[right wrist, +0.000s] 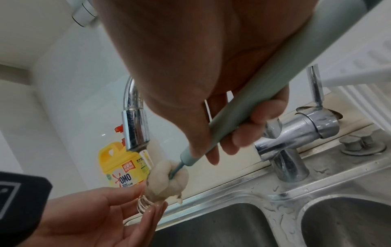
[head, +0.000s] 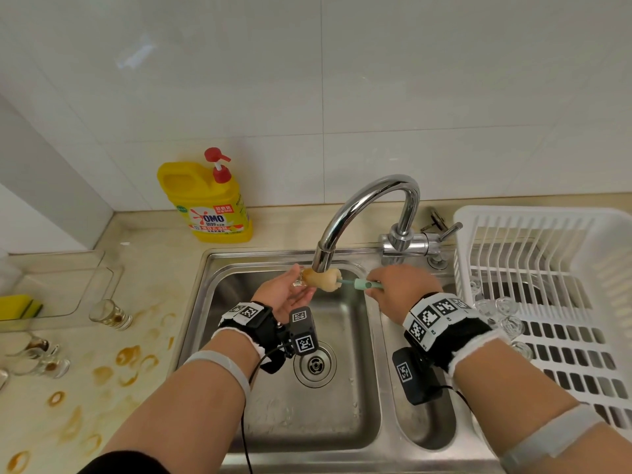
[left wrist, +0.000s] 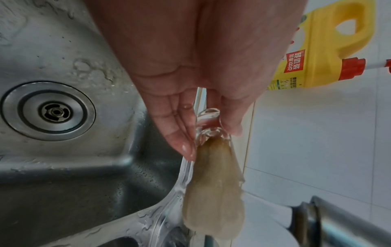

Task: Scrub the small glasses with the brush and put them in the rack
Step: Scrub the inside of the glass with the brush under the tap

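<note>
Under one tap (head: 369, 213), two hands scrub one small glass (left wrist: 208, 127).

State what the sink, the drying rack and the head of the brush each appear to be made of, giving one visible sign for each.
Sink: probably stainless steel, brushed; dull grey sheen with water beading on it.
Drying rack: likely moulded plastic; opaque white, with uniform slats and slots.
Brush head: seems to be sponge or foam, stained beige; soft, lumpy, no bristles showing.

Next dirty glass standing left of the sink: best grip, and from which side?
Take the standing glass around its wall near the rim, coming from above and from the sink side. It stands upright, apart from the toppled glasses; residue sits at the bottom, the wall looks clean.
</note>
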Available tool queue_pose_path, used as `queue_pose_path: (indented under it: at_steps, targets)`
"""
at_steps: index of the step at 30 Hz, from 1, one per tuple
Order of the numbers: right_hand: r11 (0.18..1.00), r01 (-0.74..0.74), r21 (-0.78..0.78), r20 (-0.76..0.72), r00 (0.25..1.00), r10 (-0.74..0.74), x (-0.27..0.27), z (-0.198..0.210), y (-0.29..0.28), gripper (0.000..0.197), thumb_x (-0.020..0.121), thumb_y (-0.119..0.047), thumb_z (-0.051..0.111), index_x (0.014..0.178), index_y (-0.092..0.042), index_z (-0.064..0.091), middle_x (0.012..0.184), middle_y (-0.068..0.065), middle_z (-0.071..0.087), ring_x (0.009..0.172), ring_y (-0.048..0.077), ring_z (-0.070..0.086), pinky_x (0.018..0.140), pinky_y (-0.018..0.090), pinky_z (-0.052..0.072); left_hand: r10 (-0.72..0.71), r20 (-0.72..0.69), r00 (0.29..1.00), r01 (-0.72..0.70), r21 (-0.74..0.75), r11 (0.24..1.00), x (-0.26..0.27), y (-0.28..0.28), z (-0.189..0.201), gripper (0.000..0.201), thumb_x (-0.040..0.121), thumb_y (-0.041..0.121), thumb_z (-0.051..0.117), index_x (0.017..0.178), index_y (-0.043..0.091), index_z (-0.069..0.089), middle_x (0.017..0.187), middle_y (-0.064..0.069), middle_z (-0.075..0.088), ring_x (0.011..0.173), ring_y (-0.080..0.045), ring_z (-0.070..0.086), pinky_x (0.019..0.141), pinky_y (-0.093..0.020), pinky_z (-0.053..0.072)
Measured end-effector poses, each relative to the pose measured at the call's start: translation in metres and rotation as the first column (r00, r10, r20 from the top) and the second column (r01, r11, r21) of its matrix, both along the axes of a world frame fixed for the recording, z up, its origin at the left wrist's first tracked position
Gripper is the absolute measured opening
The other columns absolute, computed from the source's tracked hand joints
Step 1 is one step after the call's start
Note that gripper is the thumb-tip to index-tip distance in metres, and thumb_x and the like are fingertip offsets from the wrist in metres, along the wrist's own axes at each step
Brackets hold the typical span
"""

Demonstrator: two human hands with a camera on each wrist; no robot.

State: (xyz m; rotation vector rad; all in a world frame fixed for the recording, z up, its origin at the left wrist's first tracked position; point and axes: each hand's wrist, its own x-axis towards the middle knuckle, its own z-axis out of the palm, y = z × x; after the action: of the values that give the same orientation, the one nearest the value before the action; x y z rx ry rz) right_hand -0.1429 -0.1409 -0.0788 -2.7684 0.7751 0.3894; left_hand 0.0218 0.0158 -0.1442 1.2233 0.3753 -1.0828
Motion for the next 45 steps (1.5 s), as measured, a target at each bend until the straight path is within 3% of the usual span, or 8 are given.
queue_pose_path:
  at_steps: [8, 12, 19, 24, 28, 34, 39, 45]
  targets:
    - [0.993, -0.059, -0.1, -0.004, 0.998, 0.059, 0.009, 0.013, 0.002, 0.013, 0.098, -0.034, 0.049, 0.098, -0.028, 0.061, 0.089, -0.006, 0.059, 0.085, 0.018, 0.06, 0.067, 0.031, 0.042, -0.018, -0.015, 1.0, 0.019, 0.066, 0.998, -0.008, -0.007, -0.001, 0.035, 0.093, 0.029, 0.067, 0.105, -0.003, 0.057, 0.12, -0.028, 0.064, 0.109, -0.032, 0.067, 0.084, -0.037, 0.059]
    - [0.993, -0.079, -0.093, -0.023, 0.997, 0.077, 0.008, 0.012, 0.002, 0.021, 0.1, -0.038, 0.047, 0.109, -0.031, 0.063, 0.088, -0.007, 0.057, 0.08, 0.016, 0.055, 0.067, 0.03, 0.04, -0.035, 0.01, 0.999, 0.035, 0.038, 0.999, -0.005, -0.004, -0.001, 0.039, 0.097, 0.027, 0.062, 0.121, -0.002, 0.054, 0.108, -0.029, 0.067, 0.089, -0.031, 0.072, 0.066, -0.033, 0.063]
    - [0.999, -0.028, 0.02, -0.091, 0.995, 0.03, 0.008, -0.004, 0.0, 0.039, 0.104, -0.043, 0.03, 0.096, -0.019, 0.06, 0.086, -0.003, 0.061, 0.077, 0.016, 0.059, 0.072, 0.033, 0.048, -0.007, -0.006, 1.0, 0.007, -0.068, 0.998, -0.004, 0.002, 0.002, 0.031, 0.102, 0.013, 0.053, 0.127, -0.004, 0.055, 0.125, -0.03, 0.061, 0.102, -0.034, 0.066, 0.091, -0.04, 0.055]
    - [1.0, -0.004, 0.031, -0.03, 1.0, 0.005, 0.003, 0.001, -0.002, 0.027, 0.104, -0.038, 0.036, 0.105, -0.025, 0.06, 0.093, -0.005, 0.061, 0.084, 0.016, 0.058, 0.076, 0.032, 0.048, 0.015, 0.02, 1.0, -0.015, 0.009, 1.0, -0.002, 0.002, 0.006, 0.033, 0.099, 0.016, 0.059, 0.126, -0.002, 0.055, 0.119, -0.029, 0.064, 0.102, -0.034, 0.068, 0.077, -0.038, 0.061]
    - [1.0, 0.013, 0.018, 0.043, 0.999, -0.014, -0.004, 0.01, -0.007, 0.021, 0.101, -0.039, 0.043, 0.109, -0.031, 0.061, 0.1, -0.006, 0.06, 0.09, 0.015, 0.059, 0.078, 0.032, 0.051, 0.056, -0.02, 0.998, -0.055, 0.054, 0.997, 0.004, 0.006, 0.008, 0.031, 0.096, 0.024, 0.062, 0.112, -0.002, 0.059, 0.103, -0.026, 0.069, 0.081, -0.028, 0.07, 0.064, -0.032, 0.062]
    - [1.0, 0.027, 0.001, 0.087, 0.996, -0.027, -0.006, 0.008, -0.004, 0.017, 0.098, -0.039, 0.049, 0.111, -0.034, 0.059, 0.105, -0.007, 0.057, 0.093, 0.016, 0.057, 0.081, 0.034, 0.052, 0.028, -0.041, 0.999, -0.025, 0.075, 0.997, 0.004, 0.006, 0.01, 0.034, 0.097, 0.028, 0.061, 0.101, -0.006, 0.059, 0.095, -0.026, 0.071, 0.078, -0.028, 0.07, 0.067, -0.03, 0.059]
    - [0.999, 0.052, 0.004, 0.088, 0.995, -0.053, -0.007, 0.005, 0.0, 0.017, 0.097, -0.04, 0.049, 0.11, -0.035, 0.057, 0.107, -0.006, 0.056, 0.094, 0.018, 0.058, 0.079, 0.034, 0.051, 0.041, -0.043, 0.998, -0.038, 0.065, 0.997, -0.003, 0.004, 0.009, 0.033, 0.098, 0.025, 0.06, 0.095, -0.007, 0.058, 0.075, -0.027, 0.072, 0.084, -0.033, 0.069, 0.085, -0.037, 0.057]
    - [0.998, 0.047, 0.03, 0.056, 0.997, -0.049, -0.007, 0.006, -0.004, 0.021, 0.099, -0.039, 0.046, 0.115, -0.034, 0.059, 0.109, -0.005, 0.059, 0.096, 0.018, 0.059, 0.082, 0.036, 0.053, 0.027, -0.069, 0.997, -0.022, 0.066, 0.998, -0.008, -0.004, 0.009, 0.032, 0.1, 0.026, 0.057, 0.093, -0.006, 0.059, 0.072, -0.026, 0.071, 0.082, -0.031, 0.068, 0.067, -0.033, 0.059]
